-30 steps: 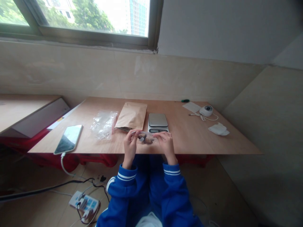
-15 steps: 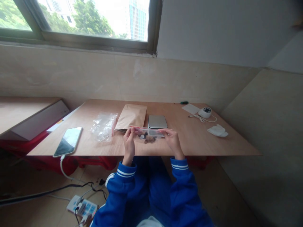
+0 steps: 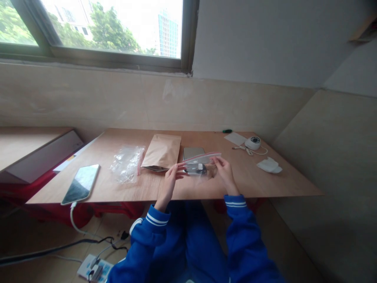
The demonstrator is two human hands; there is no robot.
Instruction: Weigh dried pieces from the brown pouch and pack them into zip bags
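A clear zip bag (image 3: 193, 160) with a red seal line hangs over the front of the table, tilted up toward the right. Inside it are a dark item with a small white label (image 3: 200, 167) and some brown pieces (image 3: 211, 170) that I cannot make out. My right hand (image 3: 224, 171) pinches the bag near its upper right corner. At the bag's left edge is my left hand (image 3: 170, 181), its fingers stretched out and apart, touching the plastic. Behind the bag, a flat silver-topped device (image 3: 193, 152) is partly covered.
A brown paper pouch (image 3: 163, 151) lies left of the device, beside empty-looking clear bags (image 3: 126, 163). A phone (image 3: 81, 184) with a cable is at the left edge. To the right sit a white camera (image 3: 253, 142), crumpled white wrapping (image 3: 269, 165) and a green-handled tool (image 3: 227, 131).
The bag has shifted right and turned from level to tilted, its right end higher. My right hand moved right with it. My left hand's fingers went from pinching the seal to spread out.
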